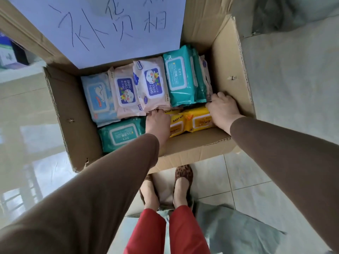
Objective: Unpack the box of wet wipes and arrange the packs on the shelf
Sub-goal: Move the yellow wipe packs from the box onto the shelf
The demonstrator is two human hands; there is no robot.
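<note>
An open cardboard box [233,74] stands on the floor, full of wet wipe packs. At the back lie a light blue pack [97,96], two pink baby wipes packs [124,92] [152,83] and a teal pack [180,76]. At the front lie another teal pack [121,134] and two yellow packs [194,120]. My left hand [157,123] lies palm down at the yellow packs' left end, its fingertips hidden under the pink pack's edge. My right hand [223,109] rests at their right end, with its fingers curled against the back teal pack's corner.
A white sheet [102,28] with handwriting covers the box's far flap. My feet in patterned shoes [183,180] stand just in front of the box on glossy floor tiles. A grey bag [233,230] lies at the lower right. Part of a shelf with boxes [9,54] shows at the far left.
</note>
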